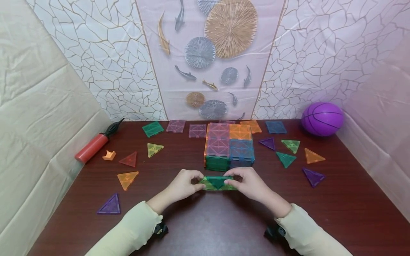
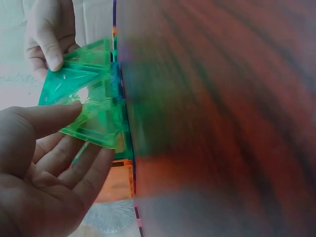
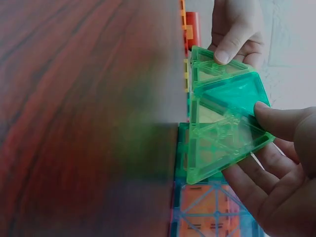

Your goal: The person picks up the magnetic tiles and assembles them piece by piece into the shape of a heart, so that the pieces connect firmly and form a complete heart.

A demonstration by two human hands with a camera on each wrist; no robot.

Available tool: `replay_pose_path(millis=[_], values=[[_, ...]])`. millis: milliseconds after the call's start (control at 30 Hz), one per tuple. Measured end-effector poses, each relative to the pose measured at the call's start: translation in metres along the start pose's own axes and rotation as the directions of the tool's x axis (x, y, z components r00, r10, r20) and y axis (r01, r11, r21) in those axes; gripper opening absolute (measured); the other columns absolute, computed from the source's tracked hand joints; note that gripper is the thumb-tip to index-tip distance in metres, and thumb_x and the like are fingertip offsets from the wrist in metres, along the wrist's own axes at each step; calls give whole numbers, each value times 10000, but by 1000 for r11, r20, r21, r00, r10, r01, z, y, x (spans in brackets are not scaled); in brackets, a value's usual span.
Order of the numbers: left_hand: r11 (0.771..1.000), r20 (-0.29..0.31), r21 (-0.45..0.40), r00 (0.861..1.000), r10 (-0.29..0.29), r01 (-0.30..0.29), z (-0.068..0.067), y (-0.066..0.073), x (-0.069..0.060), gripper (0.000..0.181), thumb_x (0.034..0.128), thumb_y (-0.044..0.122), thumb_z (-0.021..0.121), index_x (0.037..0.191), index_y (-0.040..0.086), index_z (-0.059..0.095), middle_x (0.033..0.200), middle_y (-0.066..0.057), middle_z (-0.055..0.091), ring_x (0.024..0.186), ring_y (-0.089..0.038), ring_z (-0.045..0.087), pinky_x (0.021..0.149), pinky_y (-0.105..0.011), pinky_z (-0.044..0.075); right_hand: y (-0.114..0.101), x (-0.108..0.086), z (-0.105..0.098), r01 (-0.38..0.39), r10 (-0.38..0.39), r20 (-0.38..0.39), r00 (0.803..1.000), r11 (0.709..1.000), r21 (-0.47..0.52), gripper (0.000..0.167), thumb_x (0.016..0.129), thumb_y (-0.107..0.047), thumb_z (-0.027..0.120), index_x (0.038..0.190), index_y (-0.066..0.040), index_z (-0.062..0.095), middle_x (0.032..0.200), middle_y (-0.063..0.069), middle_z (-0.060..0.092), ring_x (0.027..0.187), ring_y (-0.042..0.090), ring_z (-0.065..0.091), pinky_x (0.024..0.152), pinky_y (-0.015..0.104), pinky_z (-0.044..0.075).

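A tile block (image 1: 219, 145) barred my way just beyond the green tiles (image 1: 216, 182) I held; bare tabletop (image 1: 217, 222) nearer me left room

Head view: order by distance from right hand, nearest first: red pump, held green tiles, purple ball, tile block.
1. Green tiles: pinched in the right hand
2. Tile block: just beyond it
3. Purple ball: back right
4. Red pump: far left

Reddish-brown table (image 1: 217, 220), pale patterned backdrop (image 1: 217, 71) behind
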State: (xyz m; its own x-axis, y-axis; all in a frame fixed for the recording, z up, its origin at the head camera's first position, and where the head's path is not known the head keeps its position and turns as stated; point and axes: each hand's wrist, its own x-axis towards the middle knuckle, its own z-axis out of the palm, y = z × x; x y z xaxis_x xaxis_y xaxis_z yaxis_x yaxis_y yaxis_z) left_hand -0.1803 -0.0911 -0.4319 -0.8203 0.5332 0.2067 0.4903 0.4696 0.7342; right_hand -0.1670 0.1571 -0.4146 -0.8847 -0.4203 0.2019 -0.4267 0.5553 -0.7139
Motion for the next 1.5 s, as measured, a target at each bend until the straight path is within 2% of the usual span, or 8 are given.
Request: replay_pose_path(millis=[133, 333, 700, 1067, 1167, 1267, 1367, 1500], values=[[998, 23, 60, 1000, 3, -4, 2, -2, 1, 88, 789, 43, 759, 862, 53, 712, 796, -25, 713, 741, -96, 642, 673, -244, 511, 3, 0, 3, -10, 10, 41, 999, 1000, 11, 101, 864, -142, 724, 962, -136, 744, 877, -45, 704, 746, 52, 578, 630, 240, 493], [996, 51, 84, 998, -31, 27, 4, -2, 2, 82, 781, 39, 767, 837, 67, 714, 788, -26, 726, 748, -115, 672, 658, -223, 504, 5, -1, 3, -25, 22, 89, 996, 999, 26, 89, 868, -141, 720, 955, -139, 739, 853, -45, 697, 700, 35, 584, 587, 237, 491], [997, 64, 78, 997, -32, 27, 3, -4, 1, 102, 775, 40, 770, 857, 47, 710, 797, -43, 727, 763, -142, 684, 666, -216, 503, 4, 0, 2, -54, 51, 121, 991, 998, 23, 126, 869, -164, 722, 989, -125, 728, 876, -38, 695, 742, 49, 615, 638, 236, 505], [996, 116, 19, 989, -94, 92, -6, -2, -4, 216, 805, 75, 763, 1008, 36, 701, 921, -73, 730, 861, -186, 688, 753, -298, 540, 8, -4, -4, -54, 54, 150, 987, 999, -7, 225, 868, -234, 728, 1058, -116, 712, 962, -34, 702, 869, 97, 633, 728, 268, 516], [994, 140, 3, 985, -104, 105, -16, -2, -9, 267, 818, 108, 761, 1067, 49, 685, 995, -57, 722, 929, -187, 679, 801, -343, 540, 8, -8, -12, -57, 55, 148, 987, 998, 10, 289, 863, -242, 733, 1094, -73, 696, 990, -10, 704, 907, 145, 644, 772, 323, 531], [995, 152, 10, 983, -100, 100, -32, -5, -19, 339, 820, 137, 769, 1131, 52, 664, 1086, -61, 702, 1029, -212, 650, 877, -416, 516, 12, -15, -25, -63, 58, 145, 988, 998, 31, 328, 861, -229, 735, 1120, -37, 674, 1012, 30, 704, 935, 190, 652, 810, 386, 535], [995, 149, 23, 984, -101, 99, -53, -9, -34, 401, 820, 156, 773, 1183, 51, 640, 1143, -84, 679, 1094, -256, 614, 929, -486, 478, 19, -24, -41, -66, 65, 119, 991, 998, 6, 336, 849, -204, 747, 1130, -37, 667, 1022, 53, 705, 957, 221, 650, 832, 444, 523], [991, 92, 39, 987, -133, 130, -83, -19, -62, 451, 796, 156, 793, 1200, 44, 627, 1136, -109, 672, 1096, -299, 598, 935, -542, 452, 32, -38, -65, -86, 90, 39, 995, 991, -99, 356, 827, -206, 769, 1134, -56, 671, 1037, 53, 706, 1006, 254, 636, 856, 500, 495]])
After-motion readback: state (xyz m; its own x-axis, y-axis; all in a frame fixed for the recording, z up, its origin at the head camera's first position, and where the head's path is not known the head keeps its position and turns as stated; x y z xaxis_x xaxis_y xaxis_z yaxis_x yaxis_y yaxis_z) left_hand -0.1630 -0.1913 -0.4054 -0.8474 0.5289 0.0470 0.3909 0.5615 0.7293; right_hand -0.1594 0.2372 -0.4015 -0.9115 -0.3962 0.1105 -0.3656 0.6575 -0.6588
